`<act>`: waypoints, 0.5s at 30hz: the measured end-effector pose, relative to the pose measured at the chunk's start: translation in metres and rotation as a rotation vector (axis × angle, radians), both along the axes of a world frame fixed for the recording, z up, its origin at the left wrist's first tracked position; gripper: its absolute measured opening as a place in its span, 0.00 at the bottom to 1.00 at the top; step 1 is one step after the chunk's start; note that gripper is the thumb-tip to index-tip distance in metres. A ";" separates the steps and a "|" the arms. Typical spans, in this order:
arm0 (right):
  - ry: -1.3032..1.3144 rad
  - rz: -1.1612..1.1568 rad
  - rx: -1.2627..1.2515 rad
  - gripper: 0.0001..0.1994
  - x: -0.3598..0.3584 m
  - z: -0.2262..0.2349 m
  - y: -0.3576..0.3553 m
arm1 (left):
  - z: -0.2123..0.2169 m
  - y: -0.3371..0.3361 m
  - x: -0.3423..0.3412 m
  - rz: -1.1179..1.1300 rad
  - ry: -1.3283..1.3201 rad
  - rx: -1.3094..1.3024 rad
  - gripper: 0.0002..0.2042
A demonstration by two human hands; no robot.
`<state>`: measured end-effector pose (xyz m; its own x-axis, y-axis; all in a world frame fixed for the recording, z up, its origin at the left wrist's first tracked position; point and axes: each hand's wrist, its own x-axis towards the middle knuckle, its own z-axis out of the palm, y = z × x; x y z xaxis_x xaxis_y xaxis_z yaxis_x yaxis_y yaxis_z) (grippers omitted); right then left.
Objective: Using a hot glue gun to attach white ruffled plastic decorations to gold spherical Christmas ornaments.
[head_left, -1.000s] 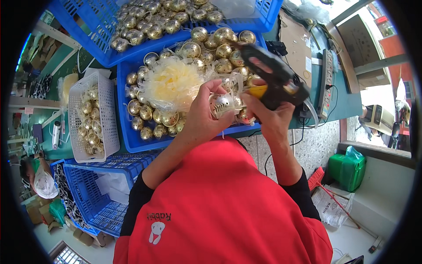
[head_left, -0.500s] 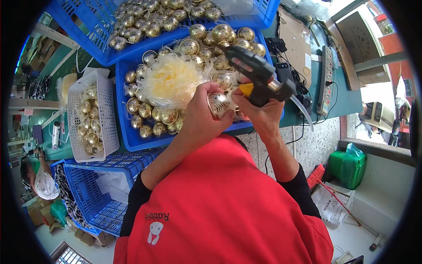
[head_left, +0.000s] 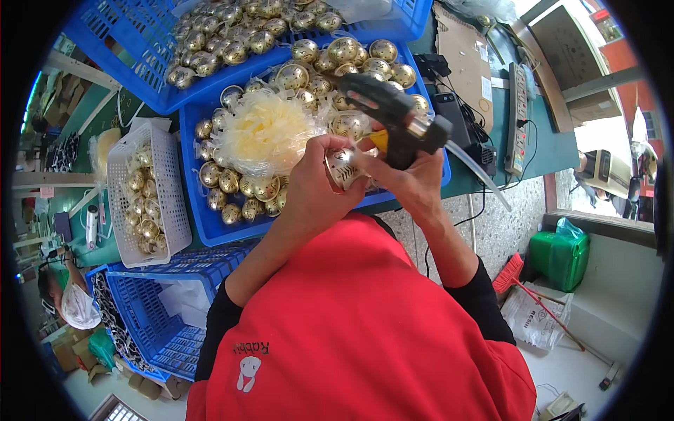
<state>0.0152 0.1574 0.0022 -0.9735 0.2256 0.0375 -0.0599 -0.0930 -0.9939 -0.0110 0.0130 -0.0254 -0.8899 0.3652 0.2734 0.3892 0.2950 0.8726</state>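
Observation:
My left hand (head_left: 319,184) is closed around a shiny gold ball (head_left: 342,168) with dark markings, in front of my chest. A black hot glue gun (head_left: 397,116) with a yellow trigger and a pale glue stick at its back is gripped in my right hand (head_left: 414,179). The right thumb and fingertips reach to the ball's side; what they pinch there is blurred. Beyond the hands, a blue tray (head_left: 210,234) holds many similar gold balls (head_left: 267,188) and a heap of pale yellow pieces with clear film (head_left: 263,133).
Another blue crate (head_left: 133,84) with gold balls rests behind the tray. To the left stands a white basket (head_left: 179,189) of balls; below it, a blue crate (head_left: 151,337). A power strip (head_left: 517,119) and cables lie right. A person (head_left: 74,298) is at far left.
The view has shifted slightly. My right thumb and fingers have moved closer against the ball, and the ball has turned a little in my left hand. The glue gun stays in the right hand.

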 end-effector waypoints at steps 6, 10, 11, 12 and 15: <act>-0.026 -0.042 0.059 0.19 0.001 -0.011 -0.005 | -0.004 -0.001 0.002 0.038 -0.065 0.004 0.26; 0.037 -0.145 -0.092 0.18 0.004 -0.011 -0.005 | -0.005 -0.007 -0.001 0.005 -0.227 0.141 0.26; 0.032 -0.162 -0.138 0.17 0.005 -0.011 -0.004 | 0.000 -0.008 -0.001 -0.015 -0.374 0.217 0.25; 0.055 -0.190 -0.138 0.17 0.006 -0.011 -0.006 | 0.002 -0.008 -0.001 -0.035 -0.522 0.292 0.24; 0.006 -0.185 -0.161 0.17 0.010 -0.012 -0.005 | -0.001 -0.009 0.000 -0.091 -0.485 0.421 0.19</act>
